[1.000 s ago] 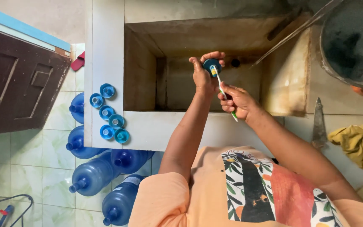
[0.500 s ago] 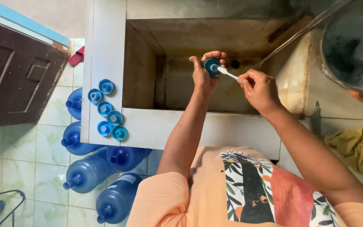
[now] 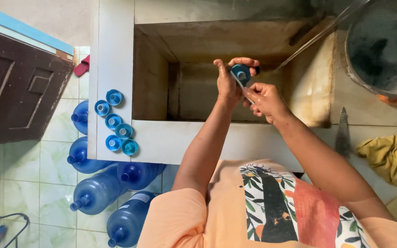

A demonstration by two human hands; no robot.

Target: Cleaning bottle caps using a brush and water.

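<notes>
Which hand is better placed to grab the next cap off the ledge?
Left. The left hand is nearer the blue caps on the ledge; the right hand grips a thin brush.

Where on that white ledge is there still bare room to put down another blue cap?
The white tiled ledge is bare above the cluster of blue plastic caps, up toward the wall. The front rim, between the caps and the left hand's forearm, is also free. It is crowded at the ledge's lower left corner, where six caps sit.

Above a stained concrete basin (image 3: 161, 92), the left hand (image 3: 228, 80) holds a blue bottle cap (image 3: 241, 72) while the right hand (image 3: 265, 98) presses a thin white brush (image 3: 241, 84) to it. Six blue caps (image 3: 115, 121) sit on the white ledge (image 3: 116, 55); blue water bottles (image 3: 97, 190) lie on the tiled floor.
</notes>
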